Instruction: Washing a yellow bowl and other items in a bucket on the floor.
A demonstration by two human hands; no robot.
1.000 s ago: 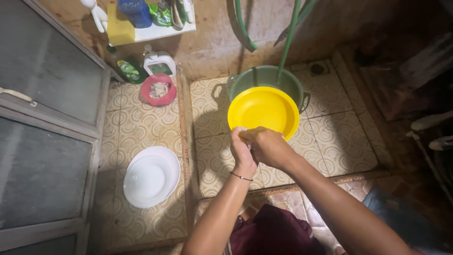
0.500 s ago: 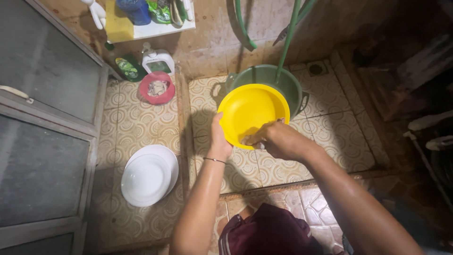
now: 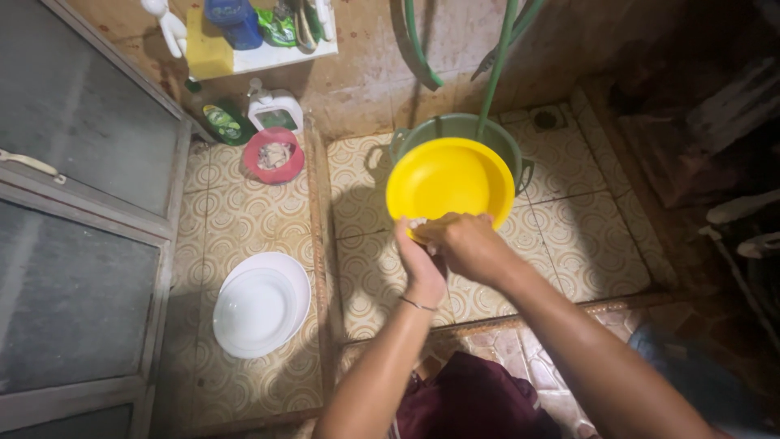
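Both hands meet at the near rim of a yellow bowl [image 3: 449,183] held over a green bucket [image 3: 422,134]. The left hand [image 3: 420,262] grips the rim from below; the right hand [image 3: 465,244] is curled, perhaps around a pale scrubber. Far left: white plates [image 3: 262,304], a red dish [image 3: 274,154], soap bottles [image 3: 250,114]. A green hose [image 3: 494,69] drops into the bucket.
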